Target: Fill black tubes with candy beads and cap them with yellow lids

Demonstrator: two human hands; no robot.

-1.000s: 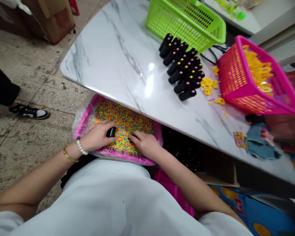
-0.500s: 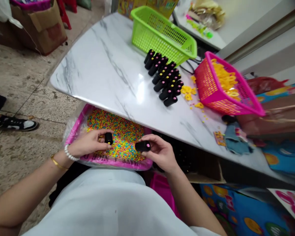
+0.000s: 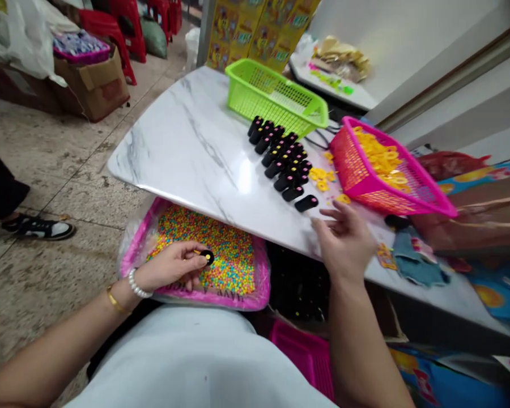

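Left hand (image 3: 174,266), grip pinching one black tube (image 3: 205,256) over the bead tray (image 3: 261,277); right hand (image 3: 344,238), grip released, just beside the endmost tube (image 3: 306,203) of the black cluster (image 3: 283,181) on the tabletop (image 3: 170,141), where an unhurried withdrawal would best spare neighbouring tubes a knock.
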